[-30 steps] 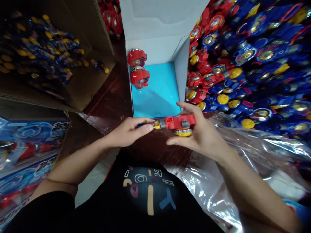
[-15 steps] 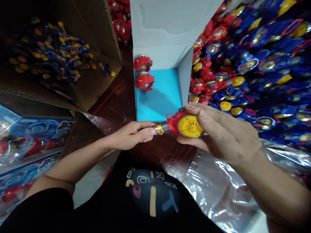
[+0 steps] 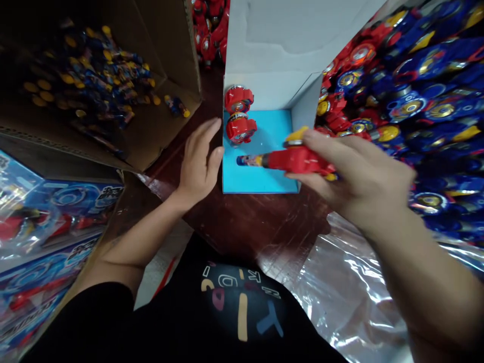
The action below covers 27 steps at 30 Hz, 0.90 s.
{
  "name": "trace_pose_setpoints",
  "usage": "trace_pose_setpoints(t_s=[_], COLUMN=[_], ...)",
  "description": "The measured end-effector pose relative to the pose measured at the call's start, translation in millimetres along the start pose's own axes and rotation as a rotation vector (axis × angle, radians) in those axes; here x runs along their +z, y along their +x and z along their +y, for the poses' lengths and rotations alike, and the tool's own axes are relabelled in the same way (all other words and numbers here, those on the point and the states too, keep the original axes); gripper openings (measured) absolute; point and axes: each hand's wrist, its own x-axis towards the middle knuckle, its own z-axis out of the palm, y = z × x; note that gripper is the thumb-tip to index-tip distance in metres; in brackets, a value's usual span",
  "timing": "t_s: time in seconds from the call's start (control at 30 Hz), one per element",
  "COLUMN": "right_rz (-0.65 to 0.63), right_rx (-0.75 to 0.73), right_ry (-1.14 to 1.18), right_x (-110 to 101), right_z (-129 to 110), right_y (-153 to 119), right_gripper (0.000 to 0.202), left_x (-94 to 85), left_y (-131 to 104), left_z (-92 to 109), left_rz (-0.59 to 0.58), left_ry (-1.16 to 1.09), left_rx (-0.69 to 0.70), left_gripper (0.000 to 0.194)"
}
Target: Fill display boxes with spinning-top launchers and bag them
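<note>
My right hand [image 3: 355, 176] grips a red toy launcher [image 3: 291, 159] with a blue and yellow handle, held level over the blue floor of an open white box [image 3: 264, 91]. Two red toys [image 3: 239, 113] lie at the box's left wall, one behind the other. My left hand [image 3: 198, 159] is flat and empty, its fingers apart, pressed against the outside of the box's left edge on the dark wooden table.
A big heap of blue and red toys [image 3: 408, 96] fills the right side. A brown cardboard box [image 3: 151, 131] with small blue and yellow parts stands at the left. Printed packages [image 3: 49, 222] lie lower left, and clear plastic sheeting [image 3: 340, 297] lower right.
My left hand let go of the launcher's handle and moved up to the box's left edge. My right hand carried the launcher forward over the box floor.
</note>
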Motion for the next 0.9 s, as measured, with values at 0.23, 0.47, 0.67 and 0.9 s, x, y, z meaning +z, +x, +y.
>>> trace_pose_setpoints(t_s=[0.23, 0.47, 0.67, 0.9], right_rz=[-0.335, -0.679, -0.411, -0.563], right_rx=[-0.185, -0.117, 0.147, 0.491], right_ry=[-0.144, -0.223, 0.001, -0.323], right_x=[13, 34, 11, 17], right_z=[-20, -42, -2, 100], right_y=[43, 84, 47, -45], right_gripper=[0.052, 0.057, 0.075, 0.057], left_x=[42.0, 25.7, 0.3, -2.7], left_y=[32, 41, 93, 104], left_z=[-44, -94, -215, -228], left_rz=[-0.192, 0.092, -0.006, -0.177], left_ry=[-0.017, -0.087, 0.220, 0.223], left_rx=[0.326, 0.264, -0.089, -0.090], left_gripper=[0.057, 0.053, 0.063, 0.064])
